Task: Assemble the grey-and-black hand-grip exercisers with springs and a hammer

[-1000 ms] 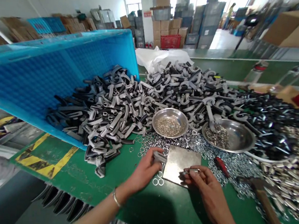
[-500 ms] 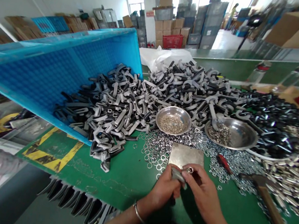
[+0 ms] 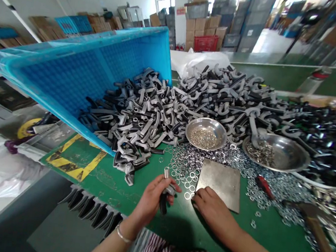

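Observation:
My left hand (image 3: 152,199) is closed around a small grey handle part (image 3: 165,191) with a short metal stud sticking up from its top. It hovers over the green table near the front edge. My right hand (image 3: 210,207) rests palm down on the table, fingertips pinched at loose metal washers (image 3: 188,194) beside the square steel plate (image 3: 220,182). What the fingertips hold, if anything, is hidden. A spread of shiny washers (image 3: 186,165) lies just beyond both hands.
A tilted blue crate (image 3: 70,71) spills grey handle parts (image 3: 144,119) across the table. Two steel bowls (image 3: 206,133) (image 3: 277,154) sit behind the plate. A red screwdriver (image 3: 263,186) and a hammer (image 3: 318,226) lie right. Black parts and metal sleeves fill the far right.
The hands, joined together half a second ago, have separated. The left hand moved left with the grey part; the right hand dropped to the washers at the plate's near corner. The view shifted left.

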Motion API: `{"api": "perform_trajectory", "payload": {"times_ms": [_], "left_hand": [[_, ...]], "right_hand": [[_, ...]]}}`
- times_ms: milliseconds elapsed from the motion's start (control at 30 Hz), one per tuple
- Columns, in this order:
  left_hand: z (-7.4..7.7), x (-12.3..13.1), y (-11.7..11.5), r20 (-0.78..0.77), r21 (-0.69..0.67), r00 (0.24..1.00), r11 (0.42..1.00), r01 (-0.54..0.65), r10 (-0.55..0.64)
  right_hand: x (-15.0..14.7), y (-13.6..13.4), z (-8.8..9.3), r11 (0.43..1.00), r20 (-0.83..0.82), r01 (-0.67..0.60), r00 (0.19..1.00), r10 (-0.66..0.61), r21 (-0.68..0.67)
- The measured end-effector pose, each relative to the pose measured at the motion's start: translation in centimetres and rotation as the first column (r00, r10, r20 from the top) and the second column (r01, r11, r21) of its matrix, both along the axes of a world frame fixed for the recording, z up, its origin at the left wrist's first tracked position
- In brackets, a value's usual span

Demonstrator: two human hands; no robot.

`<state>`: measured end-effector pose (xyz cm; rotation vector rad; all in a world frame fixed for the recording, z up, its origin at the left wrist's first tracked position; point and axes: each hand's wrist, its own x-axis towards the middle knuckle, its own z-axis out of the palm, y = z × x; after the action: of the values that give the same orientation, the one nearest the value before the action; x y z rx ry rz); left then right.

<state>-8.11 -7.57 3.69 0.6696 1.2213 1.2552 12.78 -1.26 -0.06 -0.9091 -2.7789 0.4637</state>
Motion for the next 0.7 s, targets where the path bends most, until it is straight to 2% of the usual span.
{"api": "perform_trajectory", "payload": {"times_ms": [33,100,167,200,233,267,333,367,433,500,600,667,700], "left_hand": [[0.2,-0.8,0.2,-0.045,-0.007,0.999,1.000,0.012,-0.012],[0.5,-1.3,0.6,-0.147,-0.018,0.989,1.000,0.017,-0.020],[0.5,-0.4,1.1,-0.271,0.007,0.962,0.999,-0.042,0.042],[0.5,0.5,1.5,-0.329,0.034,0.941,0.997,-0.069,0.076],[0.4,1.6,1.9,-0.375,0.067,0.922,0.994,-0.081,0.100],[0.4,2.7,2.3,-0.404,0.107,0.908,0.992,-0.069,0.107],[0.6,5.0,3.4,-0.426,0.189,0.902,0.982,0.004,0.078],[0.7,6.0,3.8,-0.428,0.219,0.902,0.974,0.049,0.051],[0.9,7.6,4.6,-0.446,0.253,0.895,0.958,0.131,-0.005],[0.8,8.7,5.0,-0.484,0.262,0.875,0.950,0.168,-0.021],[0.3,9.5,5.2,-0.529,0.276,0.849,0.946,0.169,0.003],[0.0,9.9,5.2,-0.528,0.277,0.849,0.947,0.164,0.008],[-0.1,10.1,5.2,-0.521,0.268,0.853,0.950,0.161,0.003]], "right_hand": [[-0.4,0.2,0.0,1.000,0.023,-0.014,1.000,0.013,0.026],[-0.6,0.7,0.5,0.999,-0.060,-0.006,0.998,0.004,-0.038],[0.0,1.1,1.4,0.966,-0.260,0.054,0.958,-0.122,-0.255],[0.6,1.2,2.0,0.905,-0.350,0.087,0.904,-0.248,-0.415],[1.1,1.1,2.5,0.804,-0.407,0.099,0.822,-0.398,-0.586],[1.7,1.0,2.9,0.670,-0.420,0.082,0.722,-0.550,-0.738],[2.4,0.4,3.6,0.393,-0.356,-0.043,0.522,-0.775,-0.919],[2.6,0.1,3.7,0.292,-0.317,-0.127,0.449,-0.835,-0.948],[2.7,-0.5,3.8,0.180,-0.268,-0.260,0.361,-0.893,-0.949],[2.7,-0.7,3.6,0.127,-0.244,-0.339,0.331,-0.911,-0.932],[2.9,-0.6,3.4,0.079,-0.221,-0.387,0.339,-0.914,-0.919],[3.3,-0.5,3.4,0.079,-0.230,-0.383,0.367,-0.901,-0.920],[3.5,-0.4,3.4,0.106,-0.252,-0.362,0.383,-0.889,-0.926]]}}
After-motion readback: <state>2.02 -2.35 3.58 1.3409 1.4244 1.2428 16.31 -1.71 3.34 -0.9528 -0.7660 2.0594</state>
